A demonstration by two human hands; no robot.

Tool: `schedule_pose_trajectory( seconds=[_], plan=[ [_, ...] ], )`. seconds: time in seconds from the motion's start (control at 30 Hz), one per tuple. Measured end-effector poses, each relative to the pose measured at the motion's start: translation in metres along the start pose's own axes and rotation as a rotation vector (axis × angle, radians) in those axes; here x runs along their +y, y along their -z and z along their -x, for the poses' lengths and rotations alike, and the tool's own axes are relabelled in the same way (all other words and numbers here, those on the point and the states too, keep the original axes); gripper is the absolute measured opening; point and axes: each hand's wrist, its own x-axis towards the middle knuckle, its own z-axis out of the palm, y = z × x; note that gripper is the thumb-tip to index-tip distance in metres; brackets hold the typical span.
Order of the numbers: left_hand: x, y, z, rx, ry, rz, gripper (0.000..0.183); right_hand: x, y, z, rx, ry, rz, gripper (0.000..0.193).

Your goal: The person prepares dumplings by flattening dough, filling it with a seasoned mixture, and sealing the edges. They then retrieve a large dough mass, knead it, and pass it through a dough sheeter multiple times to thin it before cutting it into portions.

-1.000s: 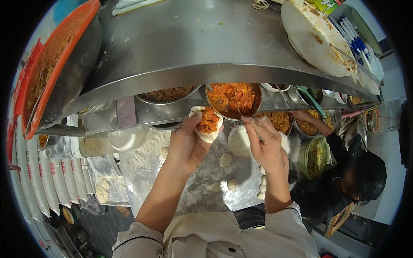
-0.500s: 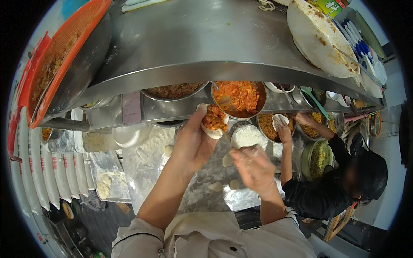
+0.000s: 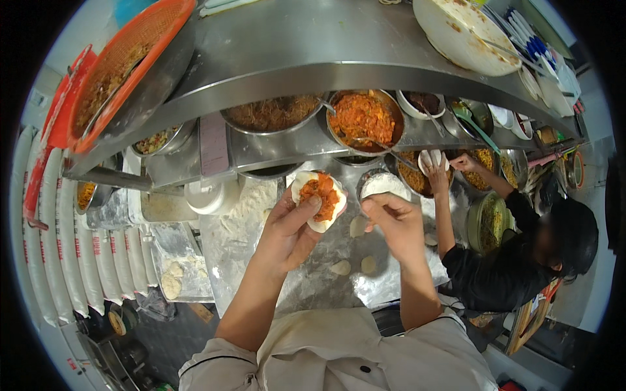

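In my left hand (image 3: 287,234), a round dough wrapper (image 3: 305,182) lies cupped with orange chopped filling (image 3: 319,194) on it, and my thumb presses on the filling. To its right, apart from the wrapper, my right hand (image 3: 401,228) has its fingers curled together, with nothing visible in them. Beyond both hands is a steel bowl of orange filling (image 3: 365,117), where a spoon (image 3: 375,141) rests with its handle over the near rim. A bowl of white flour (image 3: 386,186) stands just past my right hand. Several small dough pieces (image 3: 340,267) lie on the floured table (image 3: 313,293).
A co-worker in black (image 3: 515,247) works at the right, one hand holding a white wrapper (image 3: 433,159) over a filling bowl. A steel shelf (image 3: 293,39) overhangs the far bowls. An orange strainer (image 3: 166,32) sits upper left; a white tub (image 3: 212,195) stands left of my hands.
My right hand has let go of the spoon, which now rests in the orange filling bowl. The wrapper in my left hand has tilted, showing its filling, with my thumb now on it.
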Motion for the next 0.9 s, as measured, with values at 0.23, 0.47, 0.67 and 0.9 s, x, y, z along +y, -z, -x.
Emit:
schedule_pose_trajectory(
  seconds=[0.23,0.47,0.67,0.9],
  plan=[
    [-0.008,0.003,0.068,0.015,0.034,-0.108,0.036,-0.018,-0.046,0.064,-0.083,0.083,0.094,0.014],
    [0.004,0.013,0.133,-0.067,0.115,-0.217,0.034,-0.017,-0.057,0.108,-0.255,0.230,0.276,0.009],
    [0.008,0.032,0.176,-0.104,0.185,-0.334,0.033,-0.020,-0.077,0.146,-0.309,0.164,0.290,0.010],
    [0.012,0.030,0.207,-0.098,0.264,-0.619,0.034,-0.022,-0.090,0.176,-0.345,0.303,0.452,0.011]
  ],
)
